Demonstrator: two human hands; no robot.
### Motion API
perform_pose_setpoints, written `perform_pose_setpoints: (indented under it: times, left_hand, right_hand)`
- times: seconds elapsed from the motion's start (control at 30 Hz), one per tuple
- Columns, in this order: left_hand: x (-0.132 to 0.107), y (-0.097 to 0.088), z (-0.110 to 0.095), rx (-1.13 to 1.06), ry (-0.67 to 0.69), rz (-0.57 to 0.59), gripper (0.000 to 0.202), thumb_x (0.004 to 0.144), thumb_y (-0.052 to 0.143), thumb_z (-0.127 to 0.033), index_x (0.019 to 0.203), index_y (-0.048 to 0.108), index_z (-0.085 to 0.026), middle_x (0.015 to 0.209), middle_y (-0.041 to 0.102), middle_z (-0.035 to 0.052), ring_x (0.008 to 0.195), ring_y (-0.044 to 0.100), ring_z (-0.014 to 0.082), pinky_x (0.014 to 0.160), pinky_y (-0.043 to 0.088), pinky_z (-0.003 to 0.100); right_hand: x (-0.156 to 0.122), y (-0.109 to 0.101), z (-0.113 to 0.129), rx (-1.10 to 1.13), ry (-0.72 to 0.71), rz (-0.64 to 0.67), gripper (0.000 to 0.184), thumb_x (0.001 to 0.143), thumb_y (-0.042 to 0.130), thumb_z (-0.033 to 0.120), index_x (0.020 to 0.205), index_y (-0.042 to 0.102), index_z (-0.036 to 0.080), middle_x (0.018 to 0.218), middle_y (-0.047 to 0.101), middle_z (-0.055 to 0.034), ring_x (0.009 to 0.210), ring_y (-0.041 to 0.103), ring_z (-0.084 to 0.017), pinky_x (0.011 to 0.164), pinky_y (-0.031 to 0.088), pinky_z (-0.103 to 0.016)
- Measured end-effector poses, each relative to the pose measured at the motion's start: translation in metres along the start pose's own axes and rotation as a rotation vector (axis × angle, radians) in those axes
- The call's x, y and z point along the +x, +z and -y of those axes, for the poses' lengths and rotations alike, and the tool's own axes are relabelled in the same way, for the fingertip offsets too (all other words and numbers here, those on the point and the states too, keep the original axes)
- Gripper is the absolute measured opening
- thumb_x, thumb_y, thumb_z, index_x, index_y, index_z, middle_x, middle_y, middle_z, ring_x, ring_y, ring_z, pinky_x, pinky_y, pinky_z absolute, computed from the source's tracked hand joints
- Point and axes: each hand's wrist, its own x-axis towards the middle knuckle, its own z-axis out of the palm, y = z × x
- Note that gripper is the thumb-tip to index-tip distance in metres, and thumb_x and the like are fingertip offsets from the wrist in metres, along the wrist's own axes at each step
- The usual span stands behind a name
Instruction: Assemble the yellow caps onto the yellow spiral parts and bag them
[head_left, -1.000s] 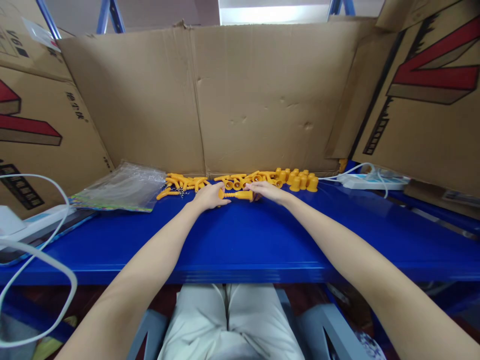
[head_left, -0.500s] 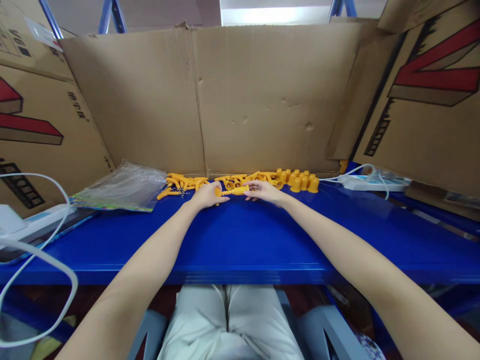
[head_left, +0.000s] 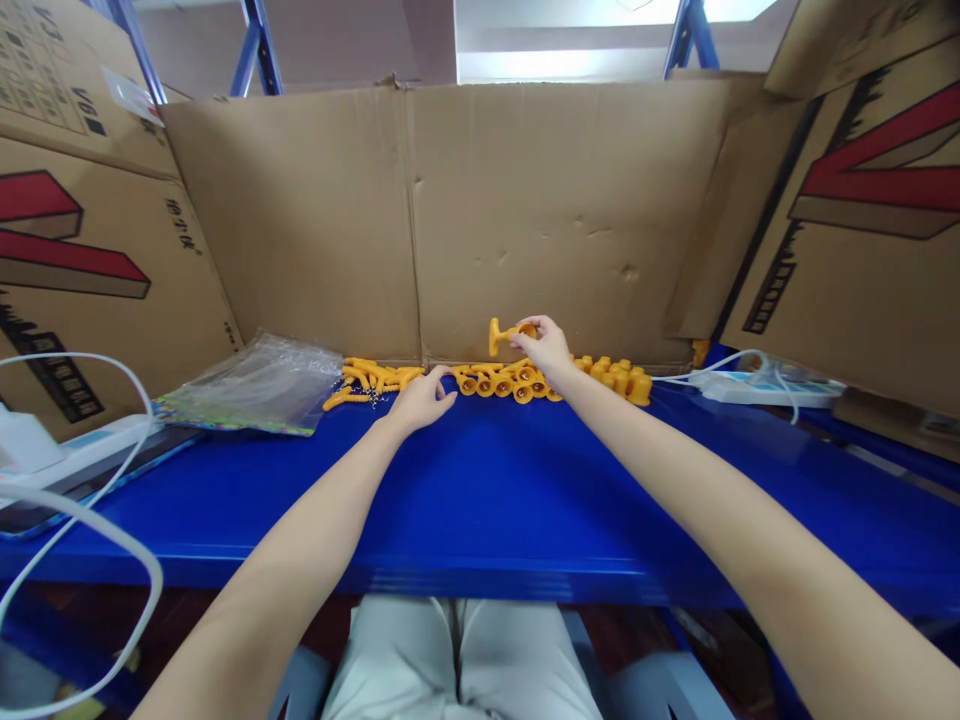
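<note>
My right hand [head_left: 546,347] is closed on a yellow T-handled piece with a cup-shaped end [head_left: 503,335], raised above the back of the table. The cup end sits in my fingers, and the T-shaped handle points left. My left hand [head_left: 422,402] is empty, low over the table, thumb and fingers apart. Beside it on the left lie loose yellow handles [head_left: 367,374] with small metal bits among them. Between my hands, several yellow T-handled pieces [head_left: 502,387] lie in a row with their cup openings facing me. Yellow cups [head_left: 619,376] stand grouped behind my right forearm.
The blue table [head_left: 480,500] is backed by a cardboard sheet [head_left: 525,220]. Clear plastic bags [head_left: 259,385] lie at left. Power strips with white cables stand at the left edge and at right [head_left: 757,388]. Large cardboard boxes flank both sides.
My right hand has lifted the yellow T-handled piece up and away from the table. My left hand has let go of its end and stays low. The view has tilted up slightly.
</note>
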Motion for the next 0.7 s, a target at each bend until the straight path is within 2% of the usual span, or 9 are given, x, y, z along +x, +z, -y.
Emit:
perform_pose_setpoints:
  times: [0.07,0.1,0.17,0.23,0.33,0.5,0.7]
  left_hand:
    - [0.0,0.0,-0.002,0.008,-0.005,0.021,0.036,0.077,0.052,-0.033,0.111,0.054,-0.02,0.075,0.065,-0.0005,0.073,0.06,0.0163,0.072,0.044,0.028]
    - [-0.001,0.0,-0.003,0.011,-0.007,0.034,0.033,0.077,0.052,-0.033,0.108,0.056,-0.02,0.072,0.065,-0.0009,0.071,0.06,0.016,0.072,0.043,0.028]
    - [-0.001,-0.001,-0.005,0.011,-0.01,0.061,0.028,0.077,0.051,-0.033,0.101,0.059,-0.02,0.068,0.064,-0.0016,0.067,0.059,0.0152,0.069,0.043,0.027]
    - [-0.002,-0.001,-0.008,0.003,-0.012,0.081,0.025,0.078,0.05,-0.032,0.097,0.061,-0.02,0.066,0.063,-0.0019,0.064,0.059,0.0146,0.065,0.042,0.026]
    - [-0.003,-0.002,-0.01,-0.012,-0.019,0.113,0.024,0.077,0.049,-0.03,0.094,0.062,-0.019,0.063,0.062,-0.0015,0.059,0.058,0.0143,0.06,0.041,0.025]
    - [-0.003,-0.002,-0.01,-0.046,-0.014,0.145,0.024,0.077,0.049,-0.029,0.093,0.062,-0.018,0.059,0.06,-0.0021,0.053,0.055,0.0131,0.058,0.041,0.025]
    - [-0.002,-0.001,-0.011,-0.046,-0.007,0.162,0.023,0.077,0.049,-0.029,0.09,0.063,-0.017,0.06,0.06,-0.0017,0.053,0.054,0.0126,0.059,0.042,0.025]
  right_hand:
    - [-0.001,0.003,-0.003,-0.27,-0.183,0.036,0.029,0.078,0.048,0.016,0.107,0.05,0.016,0.109,0.058,-0.0117,0.097,0.057,-0.022,0.081,0.045,-0.036]
    - [-0.004,0.004,-0.005,-0.424,-0.289,0.097,0.031,0.079,0.045,0.012,0.109,0.05,0.016,0.113,0.057,-0.0125,0.101,0.054,-0.023,0.084,0.043,-0.037]
    - [-0.011,0.005,-0.011,-0.729,-0.471,0.279,0.035,0.079,0.041,0.006,0.111,0.052,0.015,0.12,0.054,-0.0142,0.105,0.051,-0.025,0.088,0.04,-0.04]
    - [-0.018,0.007,-0.017,-0.97,-0.552,0.446,0.036,0.08,0.038,0.004,0.11,0.055,0.013,0.124,0.052,-0.0158,0.106,0.05,-0.027,0.088,0.038,-0.041]
    - [-0.027,0.011,-0.023,-1.115,-0.499,0.534,0.037,0.082,0.037,0.006,0.113,0.057,0.011,0.122,0.054,-0.0174,0.107,0.05,-0.029,0.087,0.038,-0.042]
    - [-0.029,0.018,-0.022,-1.095,-0.366,0.523,0.039,0.084,0.037,0.013,0.117,0.056,0.01,0.124,0.053,-0.0171,0.109,0.05,-0.032,0.09,0.037,-0.044]
    - [-0.029,0.023,-0.025,-1.034,-0.323,0.492,0.037,0.084,0.039,0.02,0.116,0.056,0.011,0.128,0.051,-0.017,0.112,0.05,-0.033,0.095,0.034,-0.047]
